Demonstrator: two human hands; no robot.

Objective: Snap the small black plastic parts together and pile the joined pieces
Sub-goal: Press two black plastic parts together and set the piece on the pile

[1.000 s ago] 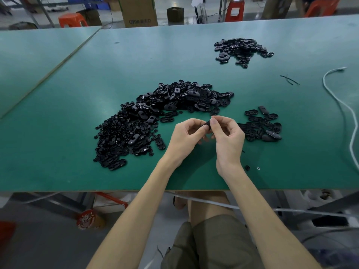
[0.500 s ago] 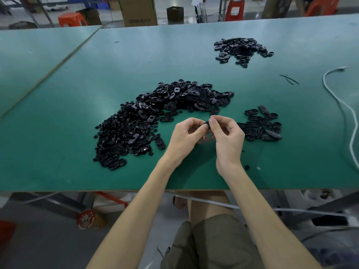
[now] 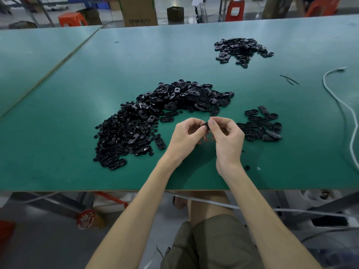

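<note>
Barely anything has shifted in the last second. The left hand and right hand stay fingertip to fingertip above the table, both pinching one small black part. The snap looks unfinished. The small pile beside the right hand is likely where it goes next.

The table is plain teal-green, without pattern. Every plastic piece is black: the big heap, the far pile, the right-hand pile and the held part. White cable; olive-drab shorts; brown cardboard box with grey lettering; orange-red stools — and, under the table, a red disc with white print.
</note>
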